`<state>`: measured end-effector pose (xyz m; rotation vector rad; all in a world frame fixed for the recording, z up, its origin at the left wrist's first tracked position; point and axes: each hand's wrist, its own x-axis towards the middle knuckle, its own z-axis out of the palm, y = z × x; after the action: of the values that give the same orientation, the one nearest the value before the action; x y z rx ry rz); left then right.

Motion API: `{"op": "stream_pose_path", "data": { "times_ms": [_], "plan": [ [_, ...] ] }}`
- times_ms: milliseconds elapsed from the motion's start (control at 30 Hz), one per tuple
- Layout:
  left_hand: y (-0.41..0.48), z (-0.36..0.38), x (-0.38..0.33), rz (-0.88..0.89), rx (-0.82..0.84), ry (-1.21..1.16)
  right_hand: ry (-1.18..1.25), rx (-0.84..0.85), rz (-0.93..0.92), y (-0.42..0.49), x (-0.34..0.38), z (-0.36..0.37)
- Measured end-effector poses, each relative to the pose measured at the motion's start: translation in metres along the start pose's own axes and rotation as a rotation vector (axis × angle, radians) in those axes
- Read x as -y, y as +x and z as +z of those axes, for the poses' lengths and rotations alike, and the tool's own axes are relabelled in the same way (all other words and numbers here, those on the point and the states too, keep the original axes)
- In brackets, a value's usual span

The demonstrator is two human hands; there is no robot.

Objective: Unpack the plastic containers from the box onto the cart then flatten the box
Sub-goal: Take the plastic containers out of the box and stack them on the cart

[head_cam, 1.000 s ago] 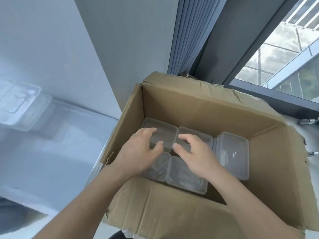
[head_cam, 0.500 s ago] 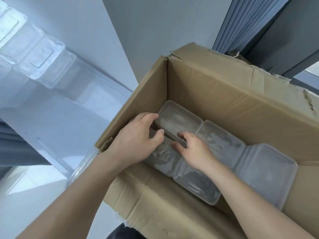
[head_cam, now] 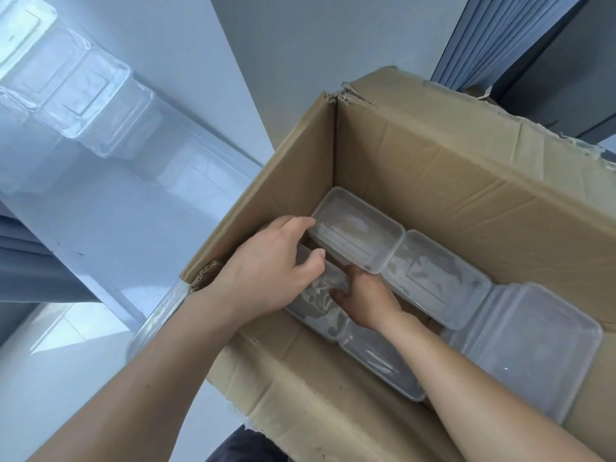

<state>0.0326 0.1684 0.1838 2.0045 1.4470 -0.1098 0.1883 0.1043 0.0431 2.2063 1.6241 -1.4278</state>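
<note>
The right hand (head_cam: 368,303) has sunk deeper into the gap beside the near-left container (head_cam: 315,303), mid-frame in the box (head_cam: 450,168). I cannot tell its grip. The left hand (head_cam: 266,271) grasps the rim, so a lift-out looks imminent.

Bare forearms, with a strip of dark clothing below.

The left forearm (head_cam: 150,378) and the right forearm (head_cam: 483,388) are uncovered along the whole stretch in view, from the picture's lower edge to the wrists. The left grip (head_cam: 270,271) shows smooth knuckles and a short, rounded thumbnail. The right grip (head_cam: 366,301) lies in shadow and its fingertips are hidden. Between the two arms, at the bottom edge, is a patch of dark navy fabric (head_cam: 246,445), matte and softly creased; which garment it belongs to cannot be told.
</note>
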Motion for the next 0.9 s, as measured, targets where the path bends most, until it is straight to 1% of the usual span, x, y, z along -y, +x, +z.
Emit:
{"op": "stream_pose_path", "data": {
  "times_ms": [100,200,367,533,633,800,900],
  "plan": [
    [0.0,0.0,0.0,0.013,0.0,0.003,-0.008,0.025,0.028,0.002,-0.002,0.003],
    [-0.001,-0.001,0.001,0.023,-0.003,0.003,0.002,0.01,0.027,0.001,0.0,0.003],
    [-0.002,-0.001,0.002,0.03,-0.01,-0.009,-0.032,-0.098,-0.015,-0.012,0.002,-0.007],
    [-0.007,-0.005,-0.006,0.043,-0.057,-0.034,0.028,-0.214,-0.05,-0.038,0.005,-0.034],
    [-0.013,-0.006,-0.012,0.055,-0.116,-0.09,0.121,-0.301,-0.045,-0.058,0.005,-0.053],
    [-0.025,-0.012,-0.016,0.041,-0.238,-0.209,0.373,-0.483,-0.063,-0.095,0.003,-0.074],
    [-0.03,-0.02,-0.023,0.033,-0.269,-0.317,0.522,-0.589,-0.101,-0.116,0.007,-0.082]
  ]
}}
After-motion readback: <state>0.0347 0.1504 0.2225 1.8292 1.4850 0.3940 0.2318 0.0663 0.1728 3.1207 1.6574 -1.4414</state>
